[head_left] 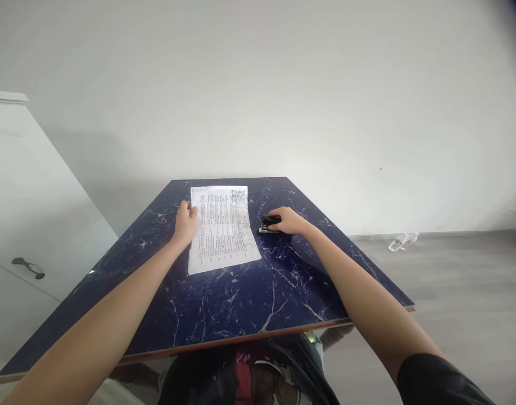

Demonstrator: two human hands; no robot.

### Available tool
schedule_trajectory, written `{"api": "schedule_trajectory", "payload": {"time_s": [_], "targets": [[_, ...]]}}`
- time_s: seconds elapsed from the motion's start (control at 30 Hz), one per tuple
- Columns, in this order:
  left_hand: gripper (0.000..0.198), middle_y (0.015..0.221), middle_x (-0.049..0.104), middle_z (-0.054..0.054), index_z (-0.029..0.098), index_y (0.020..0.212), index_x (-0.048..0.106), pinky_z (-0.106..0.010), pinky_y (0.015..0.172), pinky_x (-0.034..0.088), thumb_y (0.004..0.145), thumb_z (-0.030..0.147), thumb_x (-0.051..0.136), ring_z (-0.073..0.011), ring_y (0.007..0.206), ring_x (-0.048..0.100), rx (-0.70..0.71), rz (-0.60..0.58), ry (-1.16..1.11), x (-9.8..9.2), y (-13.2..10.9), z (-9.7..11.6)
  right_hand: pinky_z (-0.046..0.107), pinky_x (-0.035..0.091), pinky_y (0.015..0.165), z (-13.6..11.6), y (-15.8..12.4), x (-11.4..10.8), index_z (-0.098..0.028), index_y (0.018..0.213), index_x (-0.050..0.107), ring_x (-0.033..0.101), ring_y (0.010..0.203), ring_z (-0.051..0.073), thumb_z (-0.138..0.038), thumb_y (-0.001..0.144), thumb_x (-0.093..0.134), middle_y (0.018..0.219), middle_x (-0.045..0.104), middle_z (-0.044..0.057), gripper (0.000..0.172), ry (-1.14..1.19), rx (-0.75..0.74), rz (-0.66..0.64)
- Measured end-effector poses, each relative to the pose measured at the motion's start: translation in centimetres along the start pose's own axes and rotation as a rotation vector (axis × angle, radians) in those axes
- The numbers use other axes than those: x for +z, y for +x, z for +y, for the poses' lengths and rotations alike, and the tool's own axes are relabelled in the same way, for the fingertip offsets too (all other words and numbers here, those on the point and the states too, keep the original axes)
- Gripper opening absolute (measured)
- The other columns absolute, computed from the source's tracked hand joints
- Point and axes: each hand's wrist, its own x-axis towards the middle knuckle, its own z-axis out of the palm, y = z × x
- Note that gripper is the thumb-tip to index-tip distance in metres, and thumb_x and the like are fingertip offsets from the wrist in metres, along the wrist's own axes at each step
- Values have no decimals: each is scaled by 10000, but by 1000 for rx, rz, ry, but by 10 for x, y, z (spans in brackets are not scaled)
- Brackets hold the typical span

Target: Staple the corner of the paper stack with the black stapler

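My left hand (186, 221) pinches the left edge of a printed sheet of paper (222, 230), its thumb on top. Lines of dark text cover the sheet, which curves a little and slants over the table; whether more sheets lie beneath it I cannot tell. Just right of the paper, a black stapler (266, 224) rests on or close to the tabletop, its jaw end pointing left toward the sheet. My right hand (285, 220) is closed around the back of the stapler and hides that part. A small gap separates stapler and paper.
The dark blue marble-patterned table (241, 309) has its far edge by a white wall (258, 90). A white cabinet (26, 185) with a black handle (28, 268) stands at the left. On the floor to the right lies a crumpled clear plastic wrapper (403, 242).
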Motion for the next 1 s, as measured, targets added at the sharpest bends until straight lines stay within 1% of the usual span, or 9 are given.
{"api": "schedule_trajectory", "payload": {"time_s": [0.17,0.37,0.47,0.53,0.6,0.7,0.77,0.8,1.0], "targets": [[98,916,674,-93,227,984,502,-436,822,514,937,312,488,-294,858,678,-3,45,-45,2,1,-1,328,478,742,-16,-6,0,-193,1020,749,662,843,215,-283,790,716,979,744,64,249,129,-123,-141],[95,923,692,-90,226,995,499,-401,800,508,951,307,474,-275,855,683,-61,53,-32,0,0,1,327,474,742,-28,-12,0,-198,1040,749,654,832,201,-323,801,726,989,738,64,271,154,-205,-198],[118,949,702,-96,219,1024,511,-392,791,514,962,306,461,-267,866,689,-76,36,-24,-1,-1,4,319,464,740,-35,-14,3,-200,1016,742,644,805,188,-412,851,702,962,732,58,271,129,-210,-190],[131,970,703,-101,213,1037,519,-391,792,519,963,305,461,-266,875,691,-70,36,-24,0,-2,5,312,454,727,-42,-14,8,-198,1007,731,634,793,187,-504,894,658,954,726,64,334,99,-187,-171],[130,985,702,-103,210,1040,523,-390,797,520,961,297,466,-263,883,693,-62,35,-28,0,-2,7,306,445,719,-47,-14,15,-196,1041,707,631,811,194,-585,914,620,986,721,77,418,52,-165,-115],[119,956,699,-99,209,1034,521,-388,783,517,959,287,469,-260,861,690,-66,34,-40,1,-3,10,302,419,693,-53,-13,25,-198,1001,666,618,796,195,-652,1002,414,963,706,74,519,-21,-136,-22],[113,931,694,-95,211,1026,519,-389,766,513,961,288,467,-262,844,685,-74,35,-40,2,-5,13,299,394,673,-54,-12,30,-199,900,633,601,763,191,-625,1053,231,899,686,65,606,-64,-116,4],[109,921,691,-93,211,1021,518,-390,761,510,962,288,467,-263,838,682,-77,37,-36,2,-6,15,295,383,667,-54,-11,31,-198,858,614,595,758,190,-601,1064,192,876,675,61,619,-90,-111,9],[87,909,690,-79,218,1016,516,-393,775,505,961,273,479,-267,843,686,-86,17,-21,3,-10,21,272,323,634,-56,-11,38,-196,791,579,585,782,180,-474,1078,268,842,649,46,506,-248,-117,37]]}}
